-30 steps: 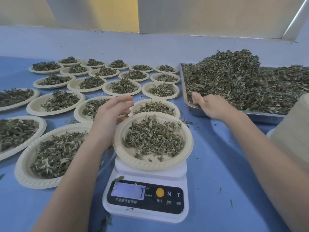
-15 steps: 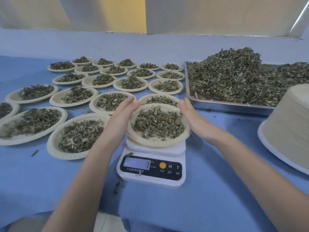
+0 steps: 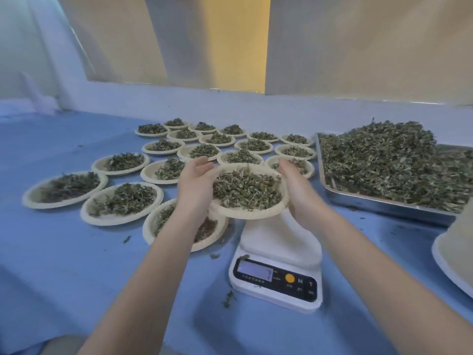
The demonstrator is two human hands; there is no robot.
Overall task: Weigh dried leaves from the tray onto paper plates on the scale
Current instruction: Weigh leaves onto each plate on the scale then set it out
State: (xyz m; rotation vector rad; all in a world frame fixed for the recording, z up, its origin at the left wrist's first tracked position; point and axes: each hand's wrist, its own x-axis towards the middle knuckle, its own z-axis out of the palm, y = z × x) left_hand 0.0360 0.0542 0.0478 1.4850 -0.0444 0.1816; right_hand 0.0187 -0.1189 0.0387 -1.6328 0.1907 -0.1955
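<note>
A paper plate [image 3: 252, 213] heaped with dried leaves [image 3: 245, 189] hangs in the air above and behind the white digital scale [image 3: 277, 267]. My left hand [image 3: 195, 184] holds its left rim and my right hand [image 3: 297, 190] holds its right rim, fingers curled under the edge. The scale's platform is bare and its display is lit. At the right stands the metal tray [image 3: 384, 204] piled with loose dried leaves [image 3: 394, 162].
Several filled paper plates [image 3: 121, 203] cover the blue table to the left and behind the lifted plate; one [image 3: 184, 226] lies right under my left forearm. A stack of unused plates [image 3: 455, 249] sits at the right edge. Stray leaf bits lie near the scale.
Both hands closed on the plate's rim and lifted it off the scale, carrying it up and away toward the rows of filled plates. The camera view pulled back and up.
</note>
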